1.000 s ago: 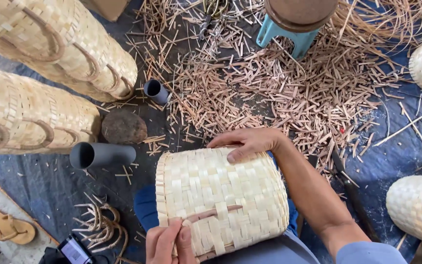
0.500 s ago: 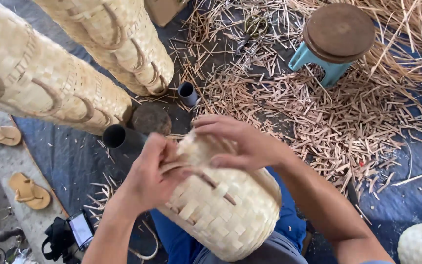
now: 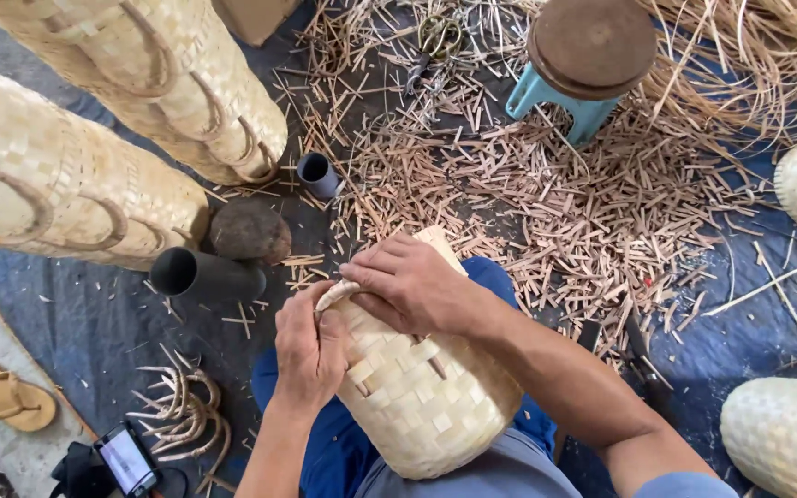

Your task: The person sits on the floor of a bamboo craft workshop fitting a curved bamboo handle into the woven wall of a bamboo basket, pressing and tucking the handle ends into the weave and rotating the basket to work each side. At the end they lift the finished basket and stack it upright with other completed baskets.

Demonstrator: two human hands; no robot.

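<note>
Woven basket (image 3: 422, 392) rests on the lap, lower centre. Left hand (image 3: 311, 350) fingers clamp a curved handle strip (image 3: 334, 293); right hand (image 3: 412, 286) fingers press together on the basket (hiding its rim). Black tubes (image 3: 205, 274) and stacked baskets (image 3: 94, 129) lie upper left; cane offcuts (image 3: 546, 184) litter the floor.

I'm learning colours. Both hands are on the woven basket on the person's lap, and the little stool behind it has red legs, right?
Not quite. The head view shows the stool has light blue legs, not red. The rest holds: the left hand and right hand are both on the woven basket on the lap.
</note>
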